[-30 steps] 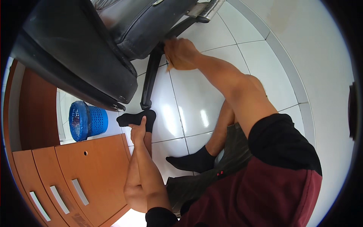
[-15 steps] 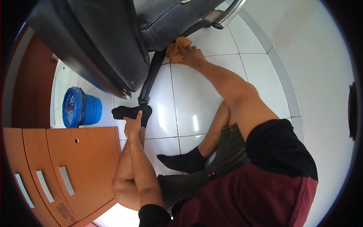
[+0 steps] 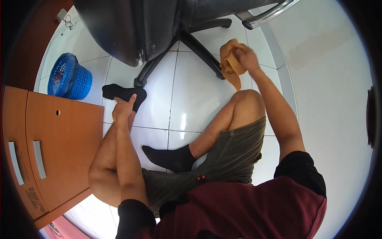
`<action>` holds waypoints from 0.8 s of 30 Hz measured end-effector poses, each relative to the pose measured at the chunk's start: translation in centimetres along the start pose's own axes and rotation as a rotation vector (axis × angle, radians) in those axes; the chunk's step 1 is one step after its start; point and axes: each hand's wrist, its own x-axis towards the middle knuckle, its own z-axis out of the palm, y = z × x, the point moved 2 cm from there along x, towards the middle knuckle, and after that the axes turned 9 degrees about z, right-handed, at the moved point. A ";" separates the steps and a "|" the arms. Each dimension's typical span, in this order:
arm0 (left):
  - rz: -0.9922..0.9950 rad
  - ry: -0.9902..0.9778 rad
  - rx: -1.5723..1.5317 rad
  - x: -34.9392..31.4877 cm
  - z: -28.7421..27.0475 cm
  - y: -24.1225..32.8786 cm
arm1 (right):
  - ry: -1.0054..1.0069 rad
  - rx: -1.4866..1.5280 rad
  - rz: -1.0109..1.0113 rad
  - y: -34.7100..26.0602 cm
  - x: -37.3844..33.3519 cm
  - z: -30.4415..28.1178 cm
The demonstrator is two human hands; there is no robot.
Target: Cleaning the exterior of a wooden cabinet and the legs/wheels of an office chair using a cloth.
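Observation:
My right hand (image 3: 247,59) grips a crumpled orange-brown cloth (image 3: 229,59), whose loose end hangs beside the tip of a black chair leg (image 3: 201,54). The leg belongs to a black office chair (image 3: 127,28) with a padded, scuffed back and worn edges. My left hand (image 3: 124,108) is closed round the ankle of my left foot, on the black sock (image 3: 123,92). That foot lies by the end of another chair leg (image 3: 153,67). My other foot, in a black sock (image 3: 171,158), rests on the tiles nearer to me.
A blue mesh waste basket (image 3: 81,81) with a bag liner stands at the left. Near it is a wooden drawer cabinet (image 3: 75,135) with silver handles. A white wall (image 3: 326,87) runs along the right. The chair's metal armrest (image 3: 272,16) juts out at the top.
My right hand has drawn the cloth away from the chair's base, to the right. The chair's base and legs show more now. My left hand keeps its hold on the ankle.

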 end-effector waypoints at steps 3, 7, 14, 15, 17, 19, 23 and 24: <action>-0.007 -0.014 0.015 -0.1 0.3 0.2 | 0.134 -0.444 -0.189 3.7 1.7 5.0; -0.040 -0.013 0.029 -0.3 0.2 0.3 | 0.155 -0.744 -0.132 -2.1 -0.8 7.9; -0.071 0.030 0.072 -0.2 0.0 0.3 | 0.070 0.605 -0.288 -8.6 10.3 9.7; -0.063 0.025 0.069 0.0 0.2 0.8 | 0.090 0.456 -0.308 -9.3 12.7 11.6; -0.047 0.029 0.072 0.0 0.3 2.0 | 0.128 0.165 -0.334 -9.2 14.8 14.4; -0.068 0.034 0.074 -0.3 0.6 0.7 | 0.107 -0.119 -0.359 -5.5 13.0 18.2; -0.045 0.092 0.101 0.2 0.5 1.5 | 0.136 -0.481 -0.349 -4.1 15.6 15.5; -0.040 0.106 0.120 0.2 0.5 1.4 | 0.136 -0.553 -0.302 -4.3 15.7 14.4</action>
